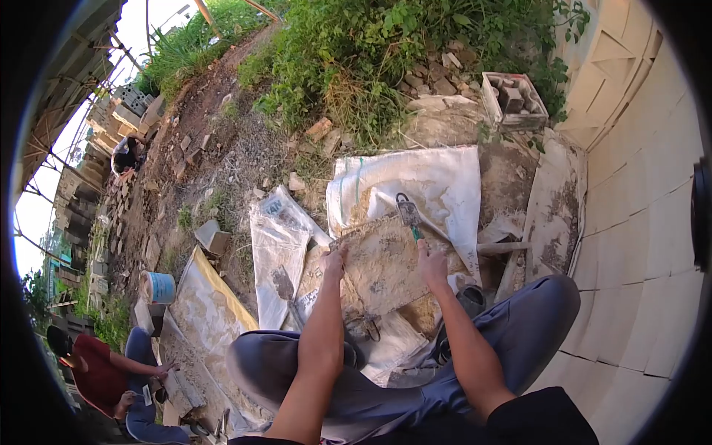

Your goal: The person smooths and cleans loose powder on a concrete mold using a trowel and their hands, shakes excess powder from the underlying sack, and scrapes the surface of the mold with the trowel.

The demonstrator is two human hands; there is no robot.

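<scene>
A flat, sand-coated rectangular slab (386,265) lies tilted in front of my crossed legs. My left hand (335,261) grips its upper left edge. At the slab's right side, my right hand (432,265) is closed on the green handle of a small tool (409,211), whose metal end points up over a white sack (445,178). A trowel (282,284) rests on another white sack (278,230) to the left. Under the slab's lower edge a dark metal piece (371,328) shows in part.
A co-worker in a dark red shirt (98,371) sits at lower left beside a block (182,391). Another person (127,154) crouches farther off. A white-blue bucket (158,287) stands left, a crate (514,100) upper right, and a pale wall (623,245) at right.
</scene>
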